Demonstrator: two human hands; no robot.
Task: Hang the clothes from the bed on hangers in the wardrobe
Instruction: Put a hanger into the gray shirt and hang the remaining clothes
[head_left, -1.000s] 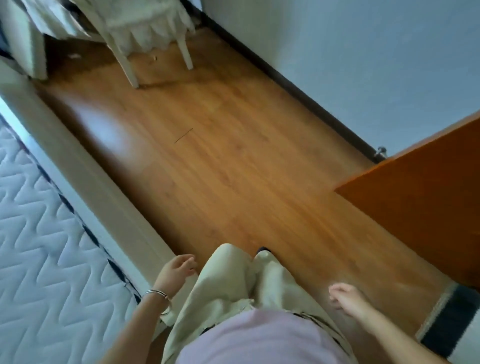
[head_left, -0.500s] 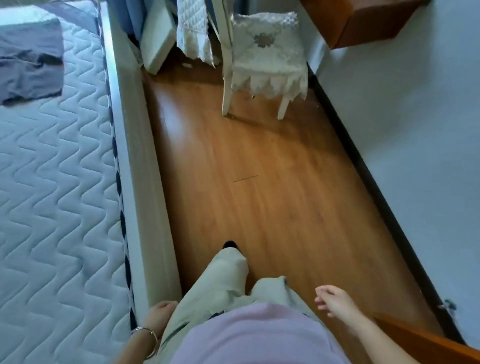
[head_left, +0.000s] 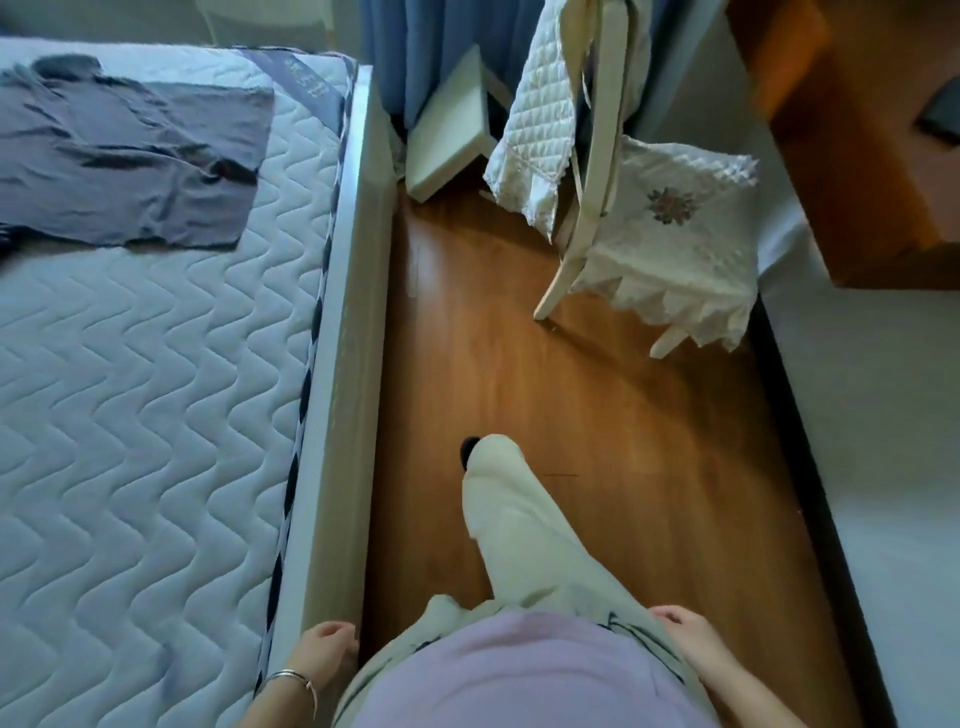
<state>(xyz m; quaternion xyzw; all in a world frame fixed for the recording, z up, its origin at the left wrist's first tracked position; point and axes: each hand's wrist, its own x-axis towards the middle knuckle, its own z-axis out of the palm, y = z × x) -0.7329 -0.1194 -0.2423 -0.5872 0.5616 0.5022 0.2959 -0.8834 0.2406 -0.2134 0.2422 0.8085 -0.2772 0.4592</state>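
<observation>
Head view, looking down: a bed with a white zigzag-quilted mattress (head_left: 130, 415) and a pale cream side frame (head_left: 343, 415) is seen on the left. A dark grey garment (head_left: 130, 161) is spread flat on the mattress at the far end of the bed, well apart from both hands.

A left hand (head_left: 322, 654) with a thin silver bracelet (head_left: 291, 678) at the wrist is seen at the near end of the bed frame. Its fingers are loosely curled and nothing is held. Whether the frame is touched cannot be told.

A right hand (head_left: 685, 639) is held on the side of the body away from the bed, against the hip of cream wide-leg trousers (head_left: 514, 519). Its fingers are loosely bent and nothing is gripped. A lilac top (head_left: 509, 675) is worn above the trousers, and a black shoe tip (head_left: 469, 447) shows under the forward trouser leg, near the bed frame.

A glossy orange-brown wooden floor (head_left: 649, 467) runs alongside the bed. Beyond the far corner of the bed a blue curtain (head_left: 395, 52) hangs, with a flat white board (head_left: 452, 124) leaned at its foot. Further from the bed a white chair with a quilted, flower-embroidered cover (head_left: 670, 228) is placed, and beyond that an orange-brown wooden unit (head_left: 857, 156) is set against a pale wall (head_left: 883, 415)
</observation>
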